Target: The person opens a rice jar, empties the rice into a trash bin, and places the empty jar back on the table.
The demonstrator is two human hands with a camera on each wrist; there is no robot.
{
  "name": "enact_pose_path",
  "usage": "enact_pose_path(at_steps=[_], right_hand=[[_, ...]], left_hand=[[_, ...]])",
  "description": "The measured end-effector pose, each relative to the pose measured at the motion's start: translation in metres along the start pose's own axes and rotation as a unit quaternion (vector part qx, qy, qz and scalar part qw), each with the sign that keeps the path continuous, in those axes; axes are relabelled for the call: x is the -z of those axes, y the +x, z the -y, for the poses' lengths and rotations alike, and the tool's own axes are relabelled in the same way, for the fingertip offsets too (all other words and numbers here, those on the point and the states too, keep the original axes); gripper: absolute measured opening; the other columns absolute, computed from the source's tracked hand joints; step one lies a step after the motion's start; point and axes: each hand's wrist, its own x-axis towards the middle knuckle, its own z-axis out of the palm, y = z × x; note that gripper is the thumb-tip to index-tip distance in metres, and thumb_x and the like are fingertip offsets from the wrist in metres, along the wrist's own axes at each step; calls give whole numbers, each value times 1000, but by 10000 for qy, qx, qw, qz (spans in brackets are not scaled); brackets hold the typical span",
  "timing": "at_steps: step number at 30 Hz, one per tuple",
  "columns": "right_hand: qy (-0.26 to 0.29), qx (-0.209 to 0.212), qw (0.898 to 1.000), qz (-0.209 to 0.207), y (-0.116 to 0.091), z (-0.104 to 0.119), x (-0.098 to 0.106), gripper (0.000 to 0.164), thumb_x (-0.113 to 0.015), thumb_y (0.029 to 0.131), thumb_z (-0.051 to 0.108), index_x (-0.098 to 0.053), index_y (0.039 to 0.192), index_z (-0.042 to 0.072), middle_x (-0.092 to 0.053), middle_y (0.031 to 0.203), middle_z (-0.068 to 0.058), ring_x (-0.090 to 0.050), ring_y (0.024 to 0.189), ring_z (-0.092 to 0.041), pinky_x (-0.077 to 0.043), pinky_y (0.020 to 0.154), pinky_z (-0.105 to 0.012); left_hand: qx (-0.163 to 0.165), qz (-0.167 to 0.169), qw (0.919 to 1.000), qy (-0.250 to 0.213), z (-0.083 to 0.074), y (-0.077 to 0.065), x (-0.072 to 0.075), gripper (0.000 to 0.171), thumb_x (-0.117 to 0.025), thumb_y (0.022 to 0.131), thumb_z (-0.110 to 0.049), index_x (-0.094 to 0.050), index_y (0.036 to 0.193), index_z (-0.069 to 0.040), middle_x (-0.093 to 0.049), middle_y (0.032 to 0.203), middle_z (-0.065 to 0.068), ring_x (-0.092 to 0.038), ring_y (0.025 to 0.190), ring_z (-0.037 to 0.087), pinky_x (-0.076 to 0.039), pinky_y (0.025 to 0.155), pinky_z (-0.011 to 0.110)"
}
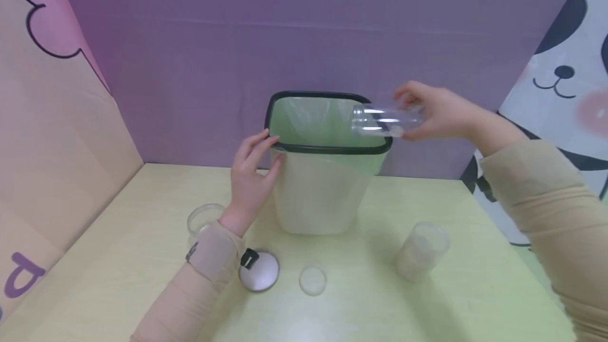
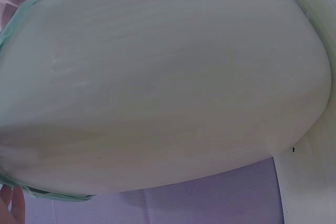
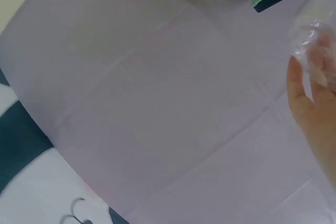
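Observation:
A whitish trash can (image 1: 318,194) with a black rim and a pale green liner bag (image 1: 309,120) stands on the table. My left hand (image 1: 252,173) holds its near left corner, fingers at the rim and thumb against the outer wall. In the left wrist view the can's pale wall (image 2: 168,87) fills most of the picture. My right hand (image 1: 439,112) grips a clear plastic jar (image 1: 380,119) by its base end. The jar lies nearly level, its mouth pointing left over the can's opening. In the right wrist view only part of the right hand (image 3: 315,108) shows.
A second clear jar (image 1: 423,252) stands at the right of the table. In front of the can lie a round silvery-white lid (image 1: 258,274) and a small clear disc (image 1: 312,280). A clear ring-shaped piece (image 1: 204,215) is left of my left wrist. Purple wall (image 1: 309,25) rises behind.

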Motion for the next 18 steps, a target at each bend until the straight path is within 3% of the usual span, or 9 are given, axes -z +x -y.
enact_pose_path(at_steps=[5,14,18], right_hand=[[603,-126,9978,-262,-2,-5,-5,61,-73,82,24,-40,131,10,-49,131,-18,-46,121,-38,-38,98,-61],[1177,-148,9917,-505,-4,-7,-13,59,-71,84,20,-41,134,8,-48,132,-16,-48,119,-34,-42,98,-56],[1379,-254,9880,-654,-2,-9,-16,60,-71,84,20,-42,135,10,-48,132,-13,-49,116,-29,-48,93,-42]], left_hand=[[1,-14,10000,-1,0,0,1,30,-74,76,-1,-66,105,3,-61,113,22,-57,108,36,-45,101,37],[2,2,10000,-8,1,0,2,31,-74,76,-1,-66,105,3,-61,113,22,-57,108,36,-46,101,38],[5,-9,10000,-1,0,0,2,30,-74,76,-1,-66,105,3,-61,113,22,-57,108,36,-46,100,38]])
